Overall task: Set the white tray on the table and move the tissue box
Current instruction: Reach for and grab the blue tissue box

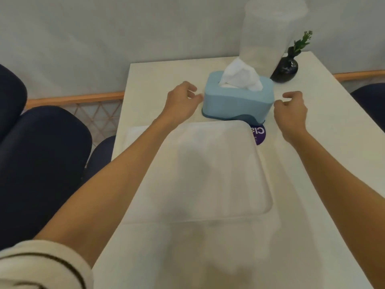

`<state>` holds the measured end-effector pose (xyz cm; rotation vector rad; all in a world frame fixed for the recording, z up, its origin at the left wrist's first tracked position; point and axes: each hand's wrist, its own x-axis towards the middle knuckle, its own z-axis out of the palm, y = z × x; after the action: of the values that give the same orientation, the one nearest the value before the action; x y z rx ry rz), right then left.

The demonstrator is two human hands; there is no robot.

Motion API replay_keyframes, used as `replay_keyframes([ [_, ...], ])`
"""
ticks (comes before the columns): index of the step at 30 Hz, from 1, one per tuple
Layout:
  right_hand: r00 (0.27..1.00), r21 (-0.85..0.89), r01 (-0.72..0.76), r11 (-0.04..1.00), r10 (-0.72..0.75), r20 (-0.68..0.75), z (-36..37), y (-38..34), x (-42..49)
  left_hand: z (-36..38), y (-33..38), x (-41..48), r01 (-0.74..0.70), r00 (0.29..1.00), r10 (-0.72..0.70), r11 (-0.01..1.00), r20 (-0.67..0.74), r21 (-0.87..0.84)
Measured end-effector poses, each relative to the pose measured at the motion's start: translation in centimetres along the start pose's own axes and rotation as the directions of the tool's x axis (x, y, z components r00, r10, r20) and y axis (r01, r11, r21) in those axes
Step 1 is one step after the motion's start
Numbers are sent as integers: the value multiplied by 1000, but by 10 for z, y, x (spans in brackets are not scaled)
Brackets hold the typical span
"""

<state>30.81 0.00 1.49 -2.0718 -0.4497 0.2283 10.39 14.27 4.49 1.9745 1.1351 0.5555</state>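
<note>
The white tray (216,174) lies flat on the white table (325,155), its far edge just in front of the tissue box. The light blue tissue box (237,100) stands behind it with a white tissue sticking out of the top. My left hand (182,102) hovers at the box's left end, fingers curled and apart, fingertips close to the box. At the box's right end my right hand (290,110) is also held loosely curled, a small gap from the box. Neither hand holds anything.
A dark vase (285,69) with a green sprig stands at the far right behind the box, beside a tall translucent container (268,38). A purple round sticker (259,134) lies by the tray's far right corner. Dark blue seats (41,163) are on the left.
</note>
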Motion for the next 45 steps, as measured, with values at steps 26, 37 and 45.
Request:
replay_keyframes([
  [26, 915, 127, -109, 986, 50, 400, 52, -48, 62, 25, 10, 59, 261, 960, -210, 911, 187, -319],
  [37, 771, 151, 41, 988, -127, 624, 158, -116, 26, -84, -89, 100, 260, 964, -219, 894, 149, -364],
  [45, 746, 249, -7, 969, -161, 646, 227, -131, 34, -112, -140, 142, 119, 983, -56, 922, 177, -369],
])
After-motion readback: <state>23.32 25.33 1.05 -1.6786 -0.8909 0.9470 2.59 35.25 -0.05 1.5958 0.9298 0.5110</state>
